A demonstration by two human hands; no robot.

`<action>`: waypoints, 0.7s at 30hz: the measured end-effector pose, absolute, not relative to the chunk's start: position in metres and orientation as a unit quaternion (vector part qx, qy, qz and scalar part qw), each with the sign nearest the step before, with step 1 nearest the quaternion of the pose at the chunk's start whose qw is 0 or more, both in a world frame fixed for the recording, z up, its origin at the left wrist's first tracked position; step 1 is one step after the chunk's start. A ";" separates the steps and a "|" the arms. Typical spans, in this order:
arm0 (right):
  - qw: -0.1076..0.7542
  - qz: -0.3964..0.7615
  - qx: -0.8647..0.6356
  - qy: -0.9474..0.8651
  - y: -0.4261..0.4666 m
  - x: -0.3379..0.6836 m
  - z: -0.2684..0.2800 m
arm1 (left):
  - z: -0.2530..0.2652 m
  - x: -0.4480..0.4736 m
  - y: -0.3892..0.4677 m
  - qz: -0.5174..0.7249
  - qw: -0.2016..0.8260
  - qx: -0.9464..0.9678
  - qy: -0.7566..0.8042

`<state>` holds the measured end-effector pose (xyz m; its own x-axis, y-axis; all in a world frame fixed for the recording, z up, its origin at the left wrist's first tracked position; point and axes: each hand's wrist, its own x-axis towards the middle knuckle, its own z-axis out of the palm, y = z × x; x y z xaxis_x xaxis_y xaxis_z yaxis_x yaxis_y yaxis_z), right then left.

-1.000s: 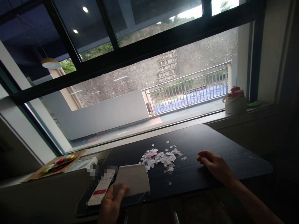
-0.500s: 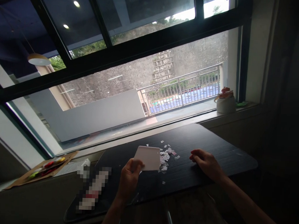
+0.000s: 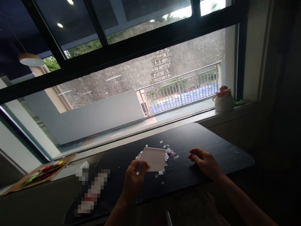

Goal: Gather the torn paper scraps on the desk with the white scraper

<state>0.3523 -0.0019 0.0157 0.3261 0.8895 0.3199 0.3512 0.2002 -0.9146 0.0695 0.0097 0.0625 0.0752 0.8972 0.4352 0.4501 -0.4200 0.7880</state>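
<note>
My left hand (image 3: 134, 178) grips the lower left corner of a flat white rectangular piece (image 3: 153, 159) with rounded corners and a lip along its top edge. The piece is tilted above a heap of small torn paper scraps (image 3: 169, 152) and hides part of it. Scraps peek out on both sides of it, and a few lie loose nearby on the dark table (image 3: 204, 138). To the right of the heap, my right hand (image 3: 204, 162) hovers with its fingers curled together. Whether anything small is between those fingers cannot be made out.
A blurred-out long item (image 3: 94, 191) lies on the table's left end. On the sill stand a white jug-like container (image 3: 224, 101) with a reddish top and, at left, brown cardboard (image 3: 39, 175) with coloured pieces. A large window (image 3: 116, 102) runs behind the table.
My left hand has shifted the white piece to the right over the heap, so scraps now show at its left. My right hand keeps its curled pose; the view has turned slightly.
</note>
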 end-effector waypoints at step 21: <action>0.565 0.256 -0.577 -0.532 -0.002 0.352 0.015 | 0.065 0.048 0.004 0.440 0.184 0.719 0.506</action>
<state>0.3524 -0.0017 0.0150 0.3035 0.9024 0.3058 0.3239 0.2041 -0.9238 0.0481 0.0041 0.0646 0.1009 0.8890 0.4467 0.5651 -0.4208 0.7097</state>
